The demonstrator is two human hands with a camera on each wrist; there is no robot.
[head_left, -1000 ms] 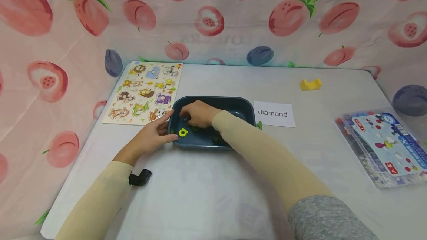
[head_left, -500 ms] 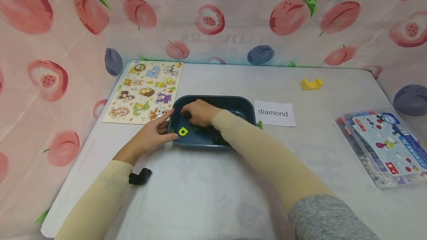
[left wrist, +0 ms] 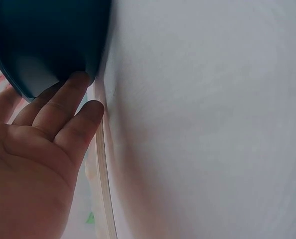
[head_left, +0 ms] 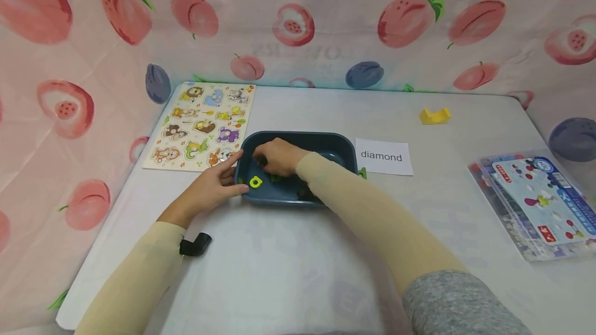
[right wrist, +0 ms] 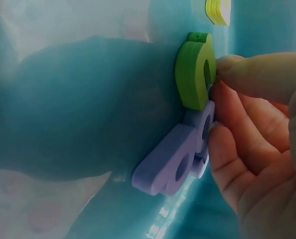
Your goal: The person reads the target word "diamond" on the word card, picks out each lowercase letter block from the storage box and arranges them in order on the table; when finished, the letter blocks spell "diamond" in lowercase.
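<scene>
A dark blue tray [head_left: 330, 141] sits mid-table. My left hand [head_left: 211, 190] touches its left end, with extended fingers against the outer wall and the thumb at the near corner. My right hand [head_left: 279, 156] reaches down into the tray with bent fingers. In the right wrist view, a green curved piece [right wrist: 190, 74] lies at the thumb tip. Purple pieces with round holes [right wrist: 163, 162] lie by the other fingertips; I cannot tell whether anything is pinched. A yellow-green ring-like piece [head_left: 255, 182] rests in the tray's near left corner. My right forearm hides part of the tray.
An animal puzzle board [head_left: 200, 128] lies behind left. A card reading "diamond" [head_left: 383, 157] lies right of the tray, with a small green piece [head_left: 362, 172] between. A yellow notched block [head_left: 435, 116] and clear boxes [head_left: 535, 206] are farther right.
My right fingers shift slightly inside the tray, and the dark patch between them shows less. My left hand keeps its place on the tray.
</scene>
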